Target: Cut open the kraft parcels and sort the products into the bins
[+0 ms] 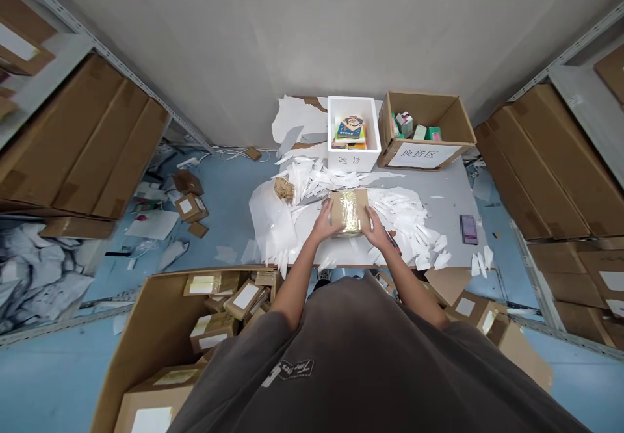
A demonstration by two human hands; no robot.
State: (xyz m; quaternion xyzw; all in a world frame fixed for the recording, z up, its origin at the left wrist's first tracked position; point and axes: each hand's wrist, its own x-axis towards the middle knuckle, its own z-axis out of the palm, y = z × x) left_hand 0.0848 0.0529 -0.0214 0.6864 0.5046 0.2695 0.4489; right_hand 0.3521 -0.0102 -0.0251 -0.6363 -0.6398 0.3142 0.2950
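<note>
A small brown cardboard box with shiny clear tape down its middle is held over the front of the table, between my two hands. My left hand presses on its left side, and my right hand is on its right side. Heaps of white paper strips lie right of the box and behind it. A crumpled brown paper ball and a translucent plastic sheet are to the left. Beside my right wrist lies a dark and red pen-like object, partly hidden.
Behind stand a white foam box with books and an open carton with small boxes. A phone-like object lies at the right. A large carton of parcels is at the lower left. Shelves with cartons flank both sides.
</note>
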